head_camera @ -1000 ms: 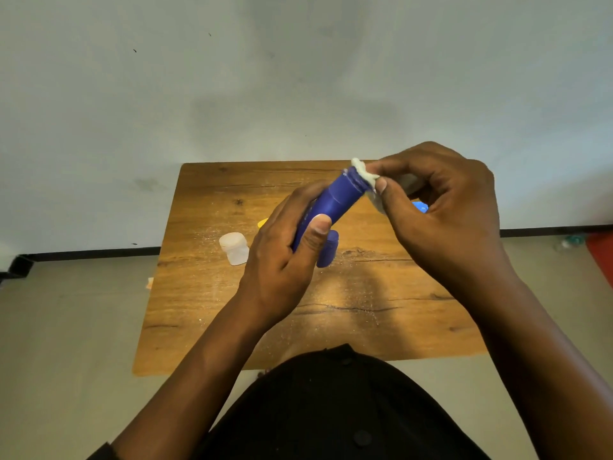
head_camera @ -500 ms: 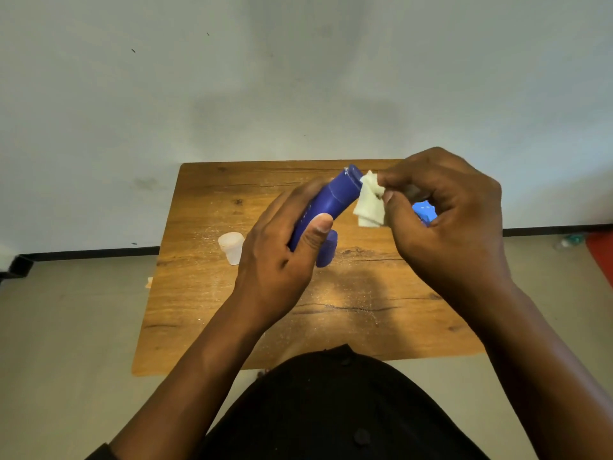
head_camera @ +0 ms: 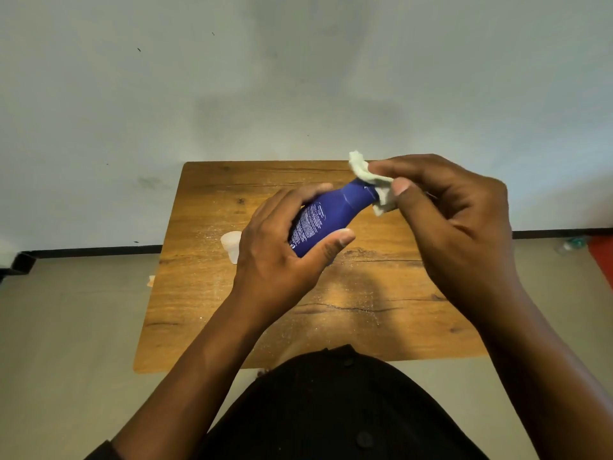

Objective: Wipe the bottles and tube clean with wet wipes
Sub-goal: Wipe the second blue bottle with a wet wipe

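My left hand [head_camera: 282, 257] grips a dark blue bottle [head_camera: 328, 215] with white print, held tilted above the wooden table [head_camera: 365, 310], its top pointing up and to the right. My right hand [head_camera: 454, 220] pinches a crumpled pale wet wipe [head_camera: 374, 184] between thumb and fingers, and the wipe wraps over the bottle's top end. The bottle's lower part is hidden inside my left palm.
A small translucent white cap or cup [head_camera: 232, 245] lies on the table just left of my left hand. White specks dust the tabletop. The table stands against a pale wall; a small scrap [head_camera: 151, 280] lies on the floor to its left.
My right hand has shifted the wipe from the side of the bottle's neck up over its top end. The bottle has turned in my left hand, showing its white print.
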Demonstrator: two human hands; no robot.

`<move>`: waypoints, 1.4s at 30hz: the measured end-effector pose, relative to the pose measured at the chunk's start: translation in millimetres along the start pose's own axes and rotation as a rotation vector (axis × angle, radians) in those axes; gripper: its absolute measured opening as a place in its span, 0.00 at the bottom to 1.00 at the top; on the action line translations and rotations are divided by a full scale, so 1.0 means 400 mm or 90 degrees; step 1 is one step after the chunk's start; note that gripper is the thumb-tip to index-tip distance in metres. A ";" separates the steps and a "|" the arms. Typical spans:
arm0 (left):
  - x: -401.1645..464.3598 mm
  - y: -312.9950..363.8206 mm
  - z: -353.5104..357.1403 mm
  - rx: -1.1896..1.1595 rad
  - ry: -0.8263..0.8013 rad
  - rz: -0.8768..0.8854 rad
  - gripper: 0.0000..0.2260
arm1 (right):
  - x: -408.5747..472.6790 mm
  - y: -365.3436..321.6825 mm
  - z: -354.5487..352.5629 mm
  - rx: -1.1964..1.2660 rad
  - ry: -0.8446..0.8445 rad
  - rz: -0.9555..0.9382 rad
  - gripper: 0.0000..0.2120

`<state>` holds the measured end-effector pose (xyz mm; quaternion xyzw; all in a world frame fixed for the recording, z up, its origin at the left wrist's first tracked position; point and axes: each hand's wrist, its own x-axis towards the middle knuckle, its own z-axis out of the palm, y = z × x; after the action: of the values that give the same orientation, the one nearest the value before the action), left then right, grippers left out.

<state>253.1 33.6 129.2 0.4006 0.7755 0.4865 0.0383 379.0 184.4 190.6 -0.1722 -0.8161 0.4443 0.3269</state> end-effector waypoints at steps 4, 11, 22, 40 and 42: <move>0.001 0.003 -0.003 -0.042 0.007 0.009 0.26 | 0.019 0.007 -0.023 0.021 -0.064 0.019 0.15; 0.001 -0.004 -0.006 -0.226 -0.059 -0.018 0.26 | 0.037 -0.003 -0.050 0.137 -0.244 0.070 0.19; -0.001 -0.004 -0.028 -0.496 -0.301 -0.045 0.27 | 0.067 0.004 -0.051 0.481 -0.429 0.179 0.15; 0.000 -0.007 -0.023 -0.623 -0.286 -0.121 0.32 | 0.086 -0.035 -0.035 0.399 -0.387 0.152 0.16; 0.001 -0.003 -0.022 -0.615 -0.291 -0.113 0.33 | 0.090 -0.036 -0.032 0.404 -0.378 0.149 0.12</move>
<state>248.0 27.1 133.1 0.3658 0.4663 0.6830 0.4269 361.9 204.7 221.4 -0.0197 -0.6728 0.7369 0.0627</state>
